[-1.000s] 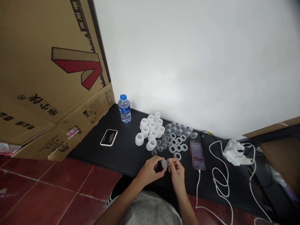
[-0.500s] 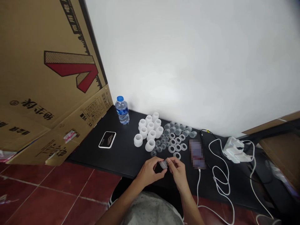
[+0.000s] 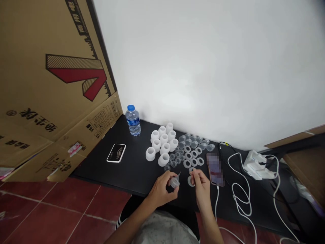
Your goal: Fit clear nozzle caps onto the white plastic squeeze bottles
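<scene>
My left hand (image 3: pixel 164 188) is closed around a small clear plastic piece with a thin pointed tip (image 3: pixel 174 182), its thumb and fingers curled about the sides. Over to the right, my right hand (image 3: pixel 201 186) has thumb and fingers pinched at a translucent round disc (image 3: pixel 190 181). A flat translucent ring (image 3: pixel 191 170) lies partly behind those fingertips. Several more flat rings (image 3: pixel 187 163) sit just beyond on the black table. Small round clear parts (image 3: pixel 173 164) are grouped left of them, clear cone-like caps (image 3: pixel 210 147) behind, and white hollow pots (image 3: pixel 164 159) to the left.
A water bottle (image 3: pixel 133 122) stands by the wall, with a white-edged black device (image 3: pixel 116 153) in front of it. A phone (image 3: pixel 215 169) on a cable lies at right, near a white power strip (image 3: pixel 259 165) and loose cords. A large cardboard box (image 3: pixel 56 118) borders the left.
My right hand has left the clear piece and moved right to the rings, where a translucent disc now shows at its fingers. My left hand still grips the clear piece, its pointed tip now visible.
</scene>
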`<state>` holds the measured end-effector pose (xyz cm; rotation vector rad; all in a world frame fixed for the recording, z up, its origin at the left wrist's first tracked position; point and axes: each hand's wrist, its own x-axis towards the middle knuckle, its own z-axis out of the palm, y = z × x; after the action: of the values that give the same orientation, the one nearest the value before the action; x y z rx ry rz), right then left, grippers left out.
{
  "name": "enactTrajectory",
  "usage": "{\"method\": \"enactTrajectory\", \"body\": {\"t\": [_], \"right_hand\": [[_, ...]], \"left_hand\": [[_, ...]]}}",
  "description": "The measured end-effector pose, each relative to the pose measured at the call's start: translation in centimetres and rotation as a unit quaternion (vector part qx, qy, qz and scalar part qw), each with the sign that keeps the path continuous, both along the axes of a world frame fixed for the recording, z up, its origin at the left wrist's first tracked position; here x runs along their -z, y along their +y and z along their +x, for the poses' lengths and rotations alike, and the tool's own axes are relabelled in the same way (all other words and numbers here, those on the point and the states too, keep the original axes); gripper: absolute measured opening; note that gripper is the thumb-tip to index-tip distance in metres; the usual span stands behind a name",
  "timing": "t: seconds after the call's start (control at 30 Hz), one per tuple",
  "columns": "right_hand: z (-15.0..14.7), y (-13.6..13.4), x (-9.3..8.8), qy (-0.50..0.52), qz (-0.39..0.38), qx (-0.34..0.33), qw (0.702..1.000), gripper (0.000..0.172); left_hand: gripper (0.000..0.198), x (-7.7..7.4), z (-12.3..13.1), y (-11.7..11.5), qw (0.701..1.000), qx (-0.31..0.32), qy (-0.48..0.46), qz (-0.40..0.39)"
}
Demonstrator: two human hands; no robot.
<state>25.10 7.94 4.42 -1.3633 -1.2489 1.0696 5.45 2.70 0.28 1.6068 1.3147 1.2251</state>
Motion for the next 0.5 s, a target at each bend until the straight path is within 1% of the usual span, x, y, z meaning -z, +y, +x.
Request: {"method": "enactTrajectory", "body": {"t": [0.07, 0.13, 0.2, 0.23, 0.27, 0.33, 0.37, 0.4, 0.47, 0.5], "right_hand": [[-0.8, 0.0, -0.6, -0.043, 0.010, -0.053, 0.998, 0.049], [-1.9, -0.5, -0.8, -0.086, 0.012, -0.136, 0.987, 0.048], [-3.1, -1.2, -0.7, -0.109, 0.007, -0.195, 0.975, 0.050], [-3.5, -1.5, -0.5, -0.110, 0.002, -0.208, 0.972, 0.049], [-3.7, -1.8, -0.2, -0.107, -0.004, -0.210, 0.972, 0.047], [-3.7, -2.1, 0.5, -0.084, -0.021, -0.199, 0.976, 0.047], [-3.6, -2.1, 0.8, -0.066, -0.030, -0.194, 0.978, 0.048], [-3.3, -2.1, 1.2, -0.043, -0.039, -0.189, 0.980, 0.049], [-2.8, -1.8, 1.6, 0.004, -0.050, -0.183, 0.982, 0.051], [-2.5, -1.7, 1.8, 0.023, -0.054, -0.183, 0.981, 0.051]], "left_hand": [[0.049, 0.6, 0.2, -0.1, 0.998, -0.053, -0.028, 0.017], [0.045, 1.0, 0.2, -0.1, 0.993, -0.107, -0.035, 0.047], [0.035, 0.9, 0.0, -0.4, 0.988, -0.128, -0.018, 0.083], [0.034, 0.8, -0.3, -0.6, 0.987, -0.126, -0.004, 0.099], [0.037, 0.5, -0.7, -0.8, 0.986, -0.122, 0.012, 0.112], [0.054, 0.1, -1.7, -1.4, 0.984, -0.119, 0.048, 0.123], [0.059, -0.1, -2.3, -1.6, 0.981, -0.133, 0.065, 0.122], [0.059, -0.3, -2.8, -1.7, 0.978, -0.157, 0.078, 0.116], [0.049, -0.3, -3.7, -1.5, 0.967, -0.213, 0.099, 0.099], [0.045, -0.3, -3.9, -1.1, 0.963, -0.230, 0.108, 0.090]]}}
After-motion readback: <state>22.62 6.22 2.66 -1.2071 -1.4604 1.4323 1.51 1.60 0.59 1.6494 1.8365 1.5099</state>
